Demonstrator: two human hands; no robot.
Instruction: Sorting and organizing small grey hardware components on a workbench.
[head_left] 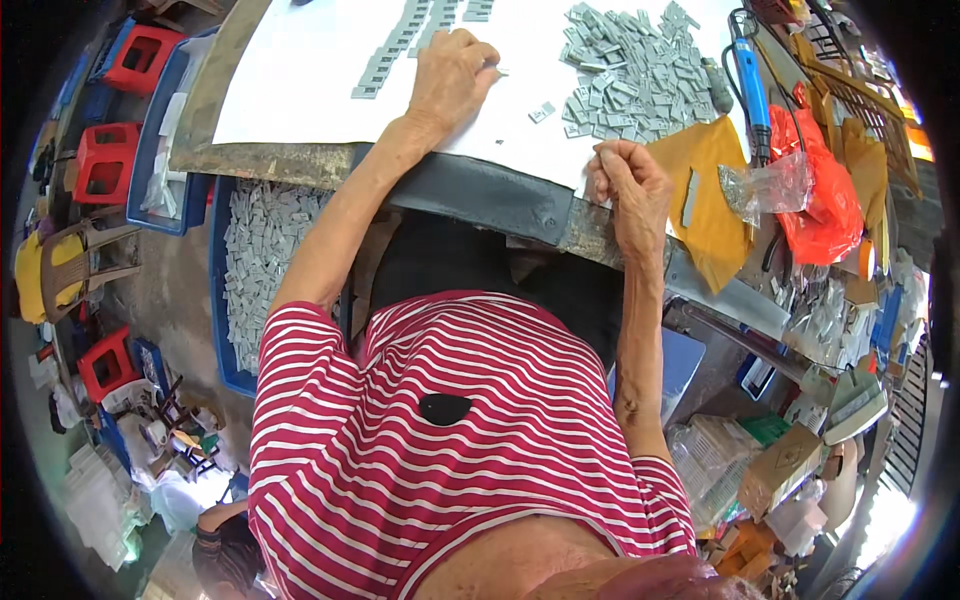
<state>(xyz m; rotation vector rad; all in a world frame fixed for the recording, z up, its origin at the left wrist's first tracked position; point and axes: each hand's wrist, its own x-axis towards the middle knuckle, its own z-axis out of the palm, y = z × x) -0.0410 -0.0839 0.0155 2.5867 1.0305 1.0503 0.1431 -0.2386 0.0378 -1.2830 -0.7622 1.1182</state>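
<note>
I see the left hand (448, 82) beside rows of grey pieces (390, 62); whether its fingers (484, 52) grip, I cannot tell. The right hand (636, 188), fingers (601, 182) curled together, is at the bench's (270, 158) edge.

The small grey rectangular pieces (625, 80) look like matt plastic. At right, the crumpled red plastic bag (822, 205) has a glossy finish.

No legible lettering, numbers or signs anywhere in view.
</note>
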